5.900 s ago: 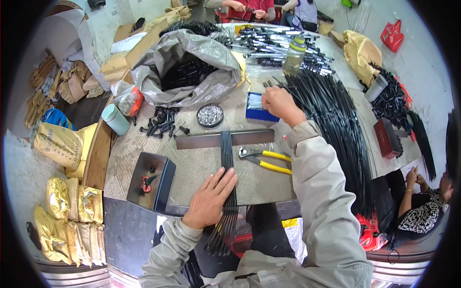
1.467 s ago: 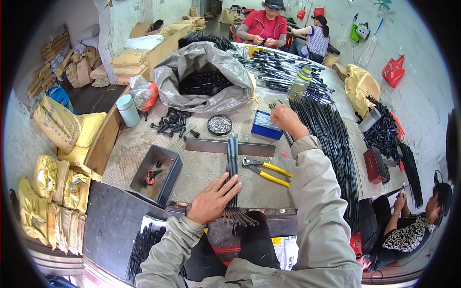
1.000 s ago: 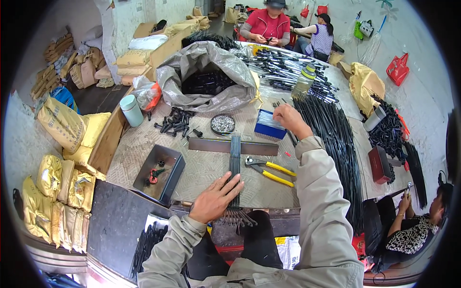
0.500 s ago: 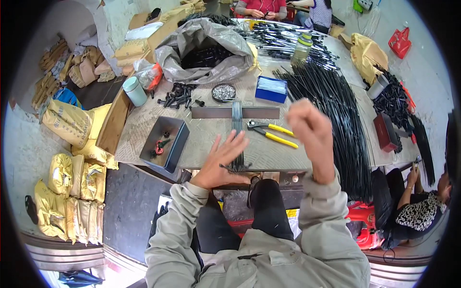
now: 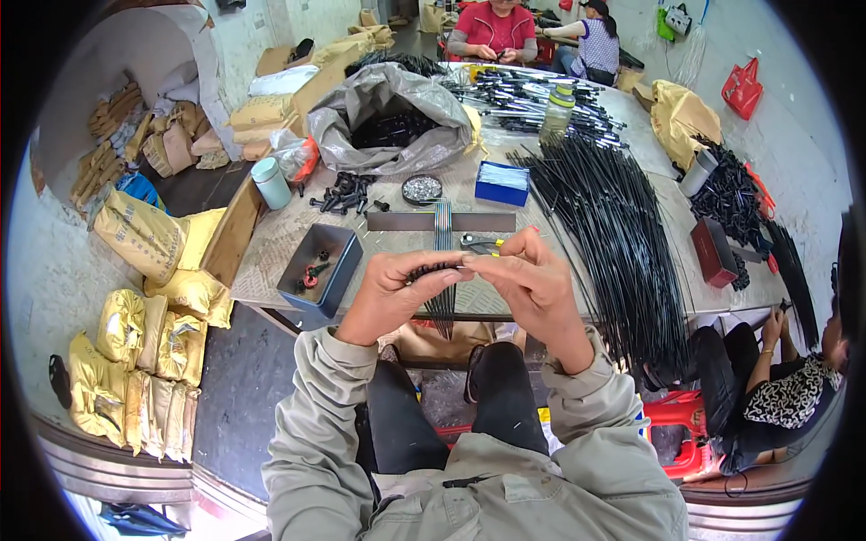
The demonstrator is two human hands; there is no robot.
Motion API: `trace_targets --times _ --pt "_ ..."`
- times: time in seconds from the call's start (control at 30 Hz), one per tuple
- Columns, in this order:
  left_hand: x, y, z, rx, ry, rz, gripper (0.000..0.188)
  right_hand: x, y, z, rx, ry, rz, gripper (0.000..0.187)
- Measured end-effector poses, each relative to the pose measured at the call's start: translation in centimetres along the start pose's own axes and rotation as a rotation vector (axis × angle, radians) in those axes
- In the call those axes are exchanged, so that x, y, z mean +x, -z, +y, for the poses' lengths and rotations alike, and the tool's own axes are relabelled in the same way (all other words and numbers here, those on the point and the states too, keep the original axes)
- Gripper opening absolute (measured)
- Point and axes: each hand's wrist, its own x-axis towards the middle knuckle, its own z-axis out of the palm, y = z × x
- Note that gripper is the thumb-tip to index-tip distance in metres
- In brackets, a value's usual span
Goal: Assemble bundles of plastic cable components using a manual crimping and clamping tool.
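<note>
Both my hands are raised over the table's front edge, fingertips meeting. My left hand [image 5: 394,287] is closed round a row of small black ridged pieces [image 5: 433,270], partly covered by its fingers. Thumb and finger of my right hand [image 5: 534,287] pinch at the row's right end; what they hold is too small to name. Beneath lies a flat bundle of thin dark rods [image 5: 442,233], resting across a grey metal bar [image 5: 487,221] and reaching past the table edge. Cutting pliers [image 5: 478,242] with yellow handles lie behind my right hand, mostly hidden.
At left stands a grey bin [image 5: 341,287] with small red and black parts. Behind are black bolt-like pieces [image 5: 345,192], a round dish [image 5: 421,188], a blue box [image 5: 502,191] and a grey sack [image 5: 329,135]. Long black rods [image 5: 622,252] cover the right side. Co-workers [image 5: 494,34] sit nearby.
My left hand has gone from spread open over the rods to closed round the black row. My right fist has come down and left to meet it. The view has shifted slightly.
</note>
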Motion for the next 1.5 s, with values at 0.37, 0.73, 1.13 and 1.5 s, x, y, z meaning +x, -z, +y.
trace_targets --times 0.37,0.73,1.13,1.5 --pt "0.3 0.1 -0.2 0.009 -0.036 0.014 0.023 0.8 0.1 -0.5 0.097 0.022 -0.013 0.028" --pt "0.5 0.3 0.2 0.056 -0.013 -0.041 0.025 0.5 0.4 -2.5 -0.176 -0.028 -0.015 0.027" --pt "0.8 1.2 0.4 0.3 -0.214 -0.18 0.034 2.2 1.8 -0.8 -0.343 0.4 -0.127 0.031" --pt "1.3 1.5 -2.0 0.567 -0.486 -0.103 0.043 2.7 0.0 -2.1 -0.221 0.301 -0.159 0.026"
